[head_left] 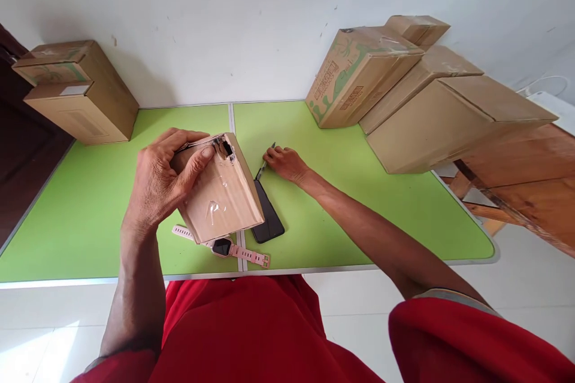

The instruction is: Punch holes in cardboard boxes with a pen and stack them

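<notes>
My left hand [164, 176] grips a small brown cardboard box [220, 200], held tilted above the table. Its fingers go over the far edge and the thumb presses on the face beside a ragged torn hole at one corner. Clear tape glints on that face. To the right, my right hand [286, 163] rests low at the table with its fingers closed around a slim pen [264, 169]. The pen's lower end meets the top of a black smartphone [269, 219], which the box partly covers. A pink-strapped smartwatch [221, 246] lies partly under the box in view.
The green folding table [336, 221] has a metal seam down its middle. Stacked cardboard boxes [85, 96] stand at the back left. A larger group of cartons [444, 119] fills the back right, beside a wooden piece of furniture [525, 179]. A white wall [215, 24] rises behind.
</notes>
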Demonstrator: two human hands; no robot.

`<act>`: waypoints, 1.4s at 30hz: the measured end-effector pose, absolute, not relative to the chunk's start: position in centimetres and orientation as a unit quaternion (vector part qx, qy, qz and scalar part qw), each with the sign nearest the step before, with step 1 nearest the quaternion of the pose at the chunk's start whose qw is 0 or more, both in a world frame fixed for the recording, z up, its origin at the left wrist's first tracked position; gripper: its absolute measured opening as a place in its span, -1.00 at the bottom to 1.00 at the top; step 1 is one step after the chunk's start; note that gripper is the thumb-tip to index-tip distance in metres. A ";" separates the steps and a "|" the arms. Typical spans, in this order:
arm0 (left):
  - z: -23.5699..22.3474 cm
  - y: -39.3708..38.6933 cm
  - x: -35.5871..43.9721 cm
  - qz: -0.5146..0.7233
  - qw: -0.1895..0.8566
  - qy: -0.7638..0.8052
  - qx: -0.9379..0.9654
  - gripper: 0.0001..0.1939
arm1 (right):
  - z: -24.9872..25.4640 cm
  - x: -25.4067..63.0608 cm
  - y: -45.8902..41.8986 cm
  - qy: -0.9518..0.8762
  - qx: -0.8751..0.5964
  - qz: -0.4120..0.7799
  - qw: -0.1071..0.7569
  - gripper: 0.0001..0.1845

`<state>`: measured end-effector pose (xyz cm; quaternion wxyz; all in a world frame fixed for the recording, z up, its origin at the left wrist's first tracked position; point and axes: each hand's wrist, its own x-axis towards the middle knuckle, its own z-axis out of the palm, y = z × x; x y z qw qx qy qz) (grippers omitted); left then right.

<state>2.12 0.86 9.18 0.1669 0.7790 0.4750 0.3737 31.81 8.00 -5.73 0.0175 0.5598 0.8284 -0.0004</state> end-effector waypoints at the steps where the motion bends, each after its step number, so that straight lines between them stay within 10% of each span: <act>1: 9.3 0.9 2.0 0.365 0.176 0.471 0.784 -0.62 | -5.6 32.4 8.0 0.825 0.565 -0.001 0.007 -0.58; 5: 9.6 0.8 1.5 0.344 0.202 0.462 0.792 -0.56 | -3.2 34.8 6.7 0.768 0.634 0.030 -0.083 -0.64; 11: 9.6 0.4 1.3 0.337 0.205 0.456 0.797 -0.60 | 5.3 30.0 -0.5 0.521 0.455 -0.111 -0.713 -0.93; 42: 8.8 -0.3 1.7 0.355 0.193 0.433 0.806 -0.66 | 4.7 23.8 -5.4 0.632 0.421 -0.104 -0.642 -0.91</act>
